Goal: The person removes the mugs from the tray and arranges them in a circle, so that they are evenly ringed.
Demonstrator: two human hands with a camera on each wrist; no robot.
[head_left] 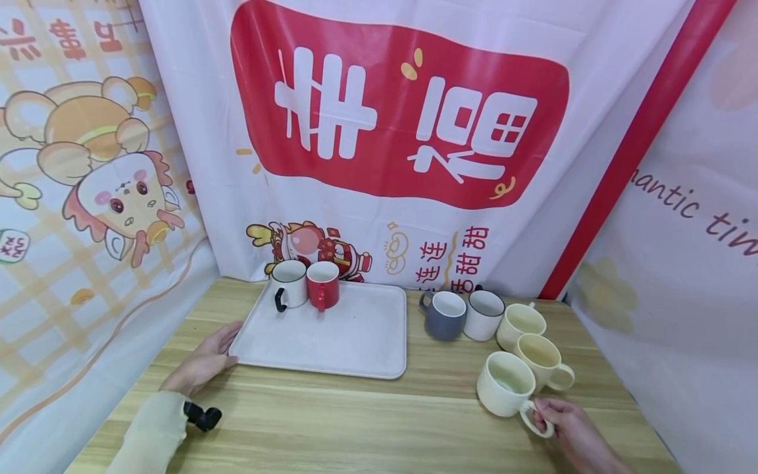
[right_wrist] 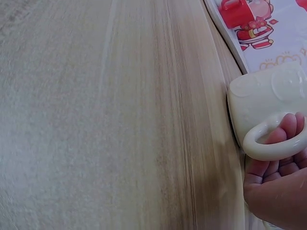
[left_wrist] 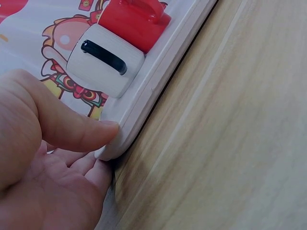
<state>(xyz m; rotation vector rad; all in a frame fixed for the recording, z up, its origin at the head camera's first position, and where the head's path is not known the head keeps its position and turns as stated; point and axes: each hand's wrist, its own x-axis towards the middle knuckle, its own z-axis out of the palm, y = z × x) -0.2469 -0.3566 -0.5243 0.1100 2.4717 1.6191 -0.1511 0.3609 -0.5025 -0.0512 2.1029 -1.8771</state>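
Note:
My right hand (head_left: 574,431) holds a cream mug (head_left: 500,392) by its handle. In the right wrist view its fingers (right_wrist: 288,125) pass through the ring of the handle (right_wrist: 268,152). At the tray's left edge, my left hand (head_left: 204,359) grips the near corner of the white tray (head_left: 355,342). The left wrist view shows the thumb (left_wrist: 91,134) on the rim and the other fingers below it. A white mug with a black handle (head_left: 290,289) and a red mug (head_left: 323,293) stand side by side at the back left of the tray.
Right of the tray stand a grey-blue mug (head_left: 445,322), a white dark-rimmed mug (head_left: 484,322) and a pale cream mug (head_left: 515,332). A yellowish mug (head_left: 547,362) sits close behind the held one. Printed cloth (head_left: 403,230) hangs behind the wooden table (head_left: 331,421).

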